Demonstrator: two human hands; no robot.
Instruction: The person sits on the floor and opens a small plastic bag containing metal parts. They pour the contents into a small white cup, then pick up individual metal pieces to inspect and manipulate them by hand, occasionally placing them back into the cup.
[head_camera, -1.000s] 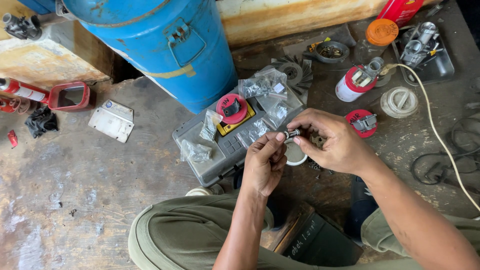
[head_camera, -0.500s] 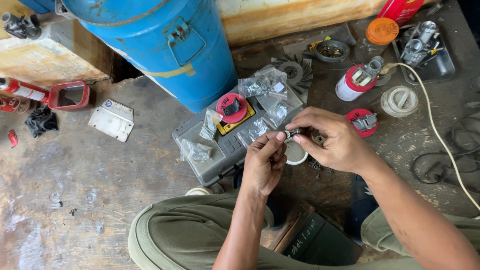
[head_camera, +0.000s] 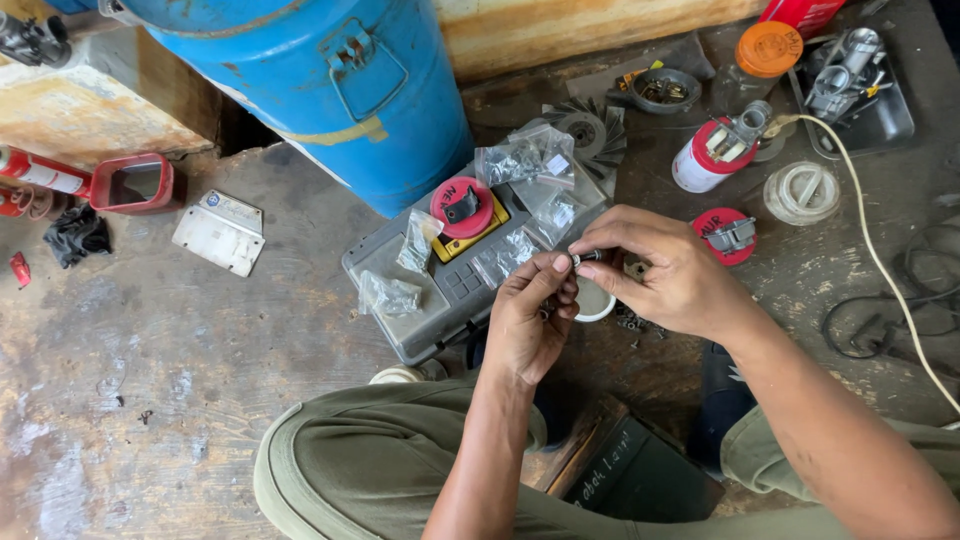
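Head view: against the frames of half a second and a second ago almost nothing has shifted; both hands remain joined over the same spot and the floor clutter lies as it did.

The left hand (head_camera: 530, 320) and the right hand (head_camera: 665, 270) meet fingertip to fingertip, pinching a small dark metal part (head_camera: 588, 257) between them, held in the air just above a white ring (head_camera: 598, 305) and beside the grey plastic case (head_camera: 440, 300). Both grips are narrow, thumb against forefinger, closed on that part.

The case's near edge runs just in front of the left knuckles; crinkled clear plastic bags (head_camera: 520, 160) and a round red cap (head_camera: 462, 207) lie on its lid. A blue metal drum (head_camera: 330, 80) stands close behind it. To the right sit a second red cap (head_camera: 725, 235), a red-and-white can (head_camera: 710, 160), a clear round lid (head_camera: 802, 192) and a white cable (head_camera: 880, 270) curving past the forearm. Open room lies to the left: bare, stained, scuffed concrete floor (head_camera: 150, 370), with only a flat grey metal plate (head_camera: 220, 232).
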